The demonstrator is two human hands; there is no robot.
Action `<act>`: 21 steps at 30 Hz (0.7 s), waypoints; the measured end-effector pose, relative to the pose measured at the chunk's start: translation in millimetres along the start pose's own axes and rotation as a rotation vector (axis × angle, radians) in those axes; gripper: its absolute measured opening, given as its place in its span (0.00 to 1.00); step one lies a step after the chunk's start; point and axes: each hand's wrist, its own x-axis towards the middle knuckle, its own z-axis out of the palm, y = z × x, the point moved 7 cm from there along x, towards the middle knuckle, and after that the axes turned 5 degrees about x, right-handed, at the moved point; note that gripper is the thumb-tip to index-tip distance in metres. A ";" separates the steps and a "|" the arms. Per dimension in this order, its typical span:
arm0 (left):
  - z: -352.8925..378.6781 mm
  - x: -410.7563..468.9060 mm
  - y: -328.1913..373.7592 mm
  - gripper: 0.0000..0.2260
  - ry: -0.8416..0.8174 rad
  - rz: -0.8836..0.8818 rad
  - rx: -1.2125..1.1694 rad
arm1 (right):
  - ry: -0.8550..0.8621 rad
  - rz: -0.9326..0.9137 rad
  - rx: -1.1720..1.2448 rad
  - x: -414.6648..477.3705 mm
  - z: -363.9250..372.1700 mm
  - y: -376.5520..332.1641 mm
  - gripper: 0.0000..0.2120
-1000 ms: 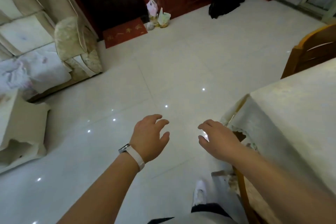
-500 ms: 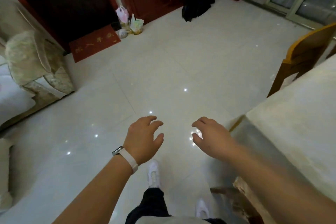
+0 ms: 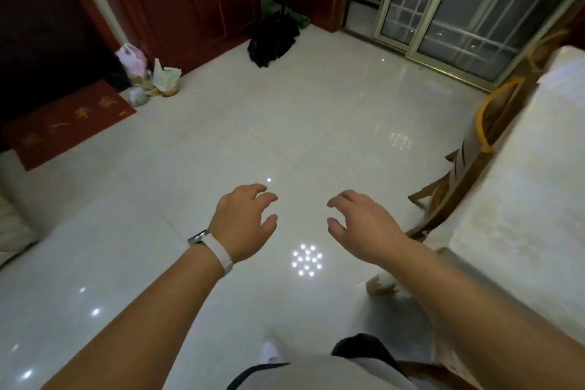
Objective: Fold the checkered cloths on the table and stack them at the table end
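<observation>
Hands two, left hand (image 3: 242, 225), right hand (image 3: 364, 226), one table (image 3: 522, 199), one chair (image 3: 471, 168)

I can read no text here. The red rectangular doormat (image 3: 66, 123) at the left of the frame carries golden characters, but they are too blurred for me.

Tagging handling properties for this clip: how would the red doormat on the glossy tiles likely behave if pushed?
The red doormat lies thin and flat, so it is probably light and floppy. The floor tiles look glossy with sharp reflections, so it would likely slide rather than grip.
</observation>
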 end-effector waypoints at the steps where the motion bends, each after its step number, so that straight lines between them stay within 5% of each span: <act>1: -3.5 12.2 -3.6 0.17 0.006 0.015 -0.006 | 0.009 0.019 0.001 6.5 -2.8 -0.4 0.20; 11: 32.8 126.1 30.1 0.18 -0.119 0.185 -0.102 | -0.015 0.246 0.040 62.6 -8.9 64.4 0.21; 21: 34.1 298.1 39.4 0.17 -0.178 0.193 0.044 | 0.015 0.252 0.108 212.2 -56.7 158.0 0.21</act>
